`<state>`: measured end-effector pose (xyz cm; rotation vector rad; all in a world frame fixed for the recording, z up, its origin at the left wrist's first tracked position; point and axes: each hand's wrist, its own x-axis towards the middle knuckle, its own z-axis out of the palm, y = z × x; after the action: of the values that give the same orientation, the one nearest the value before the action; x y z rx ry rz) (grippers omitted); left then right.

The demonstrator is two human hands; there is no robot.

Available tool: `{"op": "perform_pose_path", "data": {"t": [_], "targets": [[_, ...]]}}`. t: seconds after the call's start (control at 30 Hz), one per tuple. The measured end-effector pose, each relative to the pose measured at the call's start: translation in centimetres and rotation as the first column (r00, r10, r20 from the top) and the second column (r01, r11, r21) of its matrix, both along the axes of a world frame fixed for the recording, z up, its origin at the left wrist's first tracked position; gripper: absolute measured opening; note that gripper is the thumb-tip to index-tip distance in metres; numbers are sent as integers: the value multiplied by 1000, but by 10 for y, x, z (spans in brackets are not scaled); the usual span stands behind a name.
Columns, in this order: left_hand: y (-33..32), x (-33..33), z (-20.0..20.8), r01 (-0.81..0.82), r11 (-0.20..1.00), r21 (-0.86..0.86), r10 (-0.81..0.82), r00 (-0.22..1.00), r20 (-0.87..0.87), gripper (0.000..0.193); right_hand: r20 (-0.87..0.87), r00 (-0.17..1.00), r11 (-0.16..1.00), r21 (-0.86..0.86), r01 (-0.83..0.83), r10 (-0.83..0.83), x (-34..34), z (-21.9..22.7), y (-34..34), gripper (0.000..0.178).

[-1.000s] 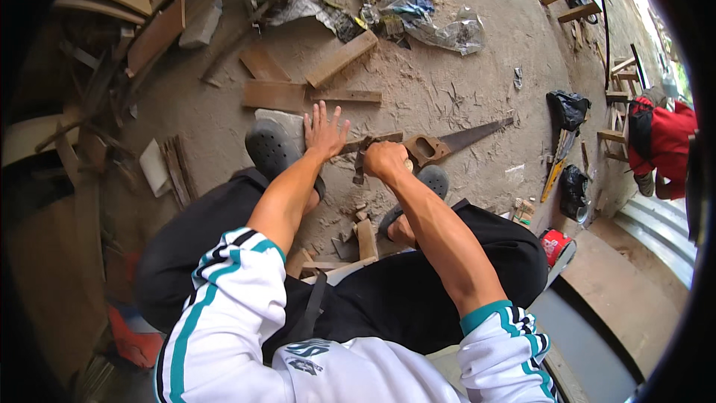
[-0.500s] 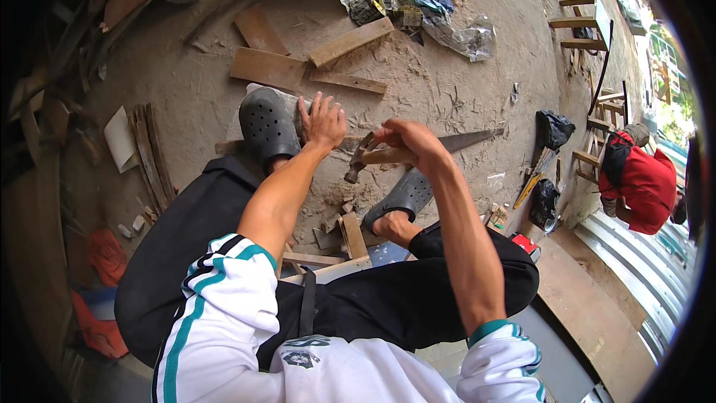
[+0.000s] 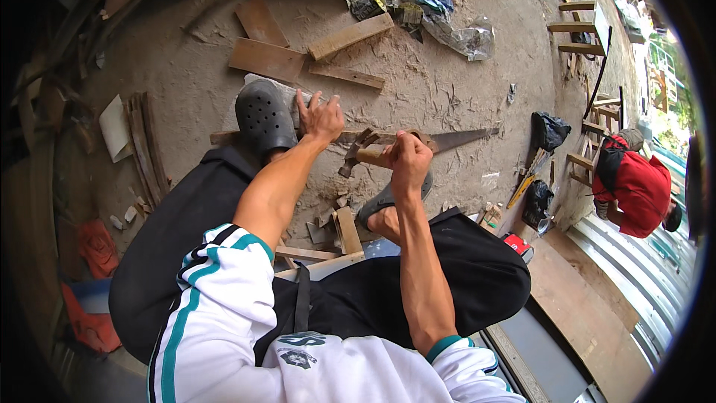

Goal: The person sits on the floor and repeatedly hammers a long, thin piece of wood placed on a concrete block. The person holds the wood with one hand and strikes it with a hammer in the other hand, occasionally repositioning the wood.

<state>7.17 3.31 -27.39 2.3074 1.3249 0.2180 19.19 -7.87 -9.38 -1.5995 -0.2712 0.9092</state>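
My left hand (image 3: 321,118) rests with spread fingers at the edge of a pale grey block (image 3: 287,93), beside my dark clog (image 3: 265,119). The clog stands on the block and over a narrow wooden strip (image 3: 222,137), which runs rightward past my left wrist. My right hand (image 3: 410,160) is closed around the wooden handle of a claw hammer (image 3: 373,157), its rusty head pointing left near the strip. Behind that hand lies a handsaw (image 3: 462,139), its blade pointing right; my fist partly hides its near end. Beneath the right forearm is my other clog (image 3: 384,201).
Board offcuts (image 3: 268,61) and crumpled plastic (image 3: 466,37) lie on the dirt floor ahead. Wood scraps (image 3: 347,231) sit between my legs. Black bags (image 3: 550,130) lie to the right, near a person in red (image 3: 634,186). Planks (image 3: 145,145) lean together at left.
My right hand has moved down and inward and its fingers have closed on the hammer handle. The hammer has shifted slightly left. My left hand stays at the block, its fingers slightly more bent.
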Motion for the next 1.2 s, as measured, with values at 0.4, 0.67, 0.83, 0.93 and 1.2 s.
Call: {"op": "perform_pose_path", "data": {"t": [0.4,0.67,0.83,0.93,1.2], "targets": [[-13,-3,4,62,998,27,-61,998,-34,37,183,983,998,-44,34,-25,-39,0,-43,40],[-6,1,4,-65,973,224,22,981,190,33,-25,1000,992,122,12,-9,-9,0,-20,40],[-48,19,99,262,805,-532,125,802,584,52,-100,992,991,122,-59,72,6,-6,-28,34],[-89,22,124,416,820,-392,110,558,822,49,-157,974,966,224,-126,163,9,-1,-25,39],[-93,39,102,205,904,-376,80,781,619,25,-143,786,790,253,-559,602,56,9,-10,69]]}}
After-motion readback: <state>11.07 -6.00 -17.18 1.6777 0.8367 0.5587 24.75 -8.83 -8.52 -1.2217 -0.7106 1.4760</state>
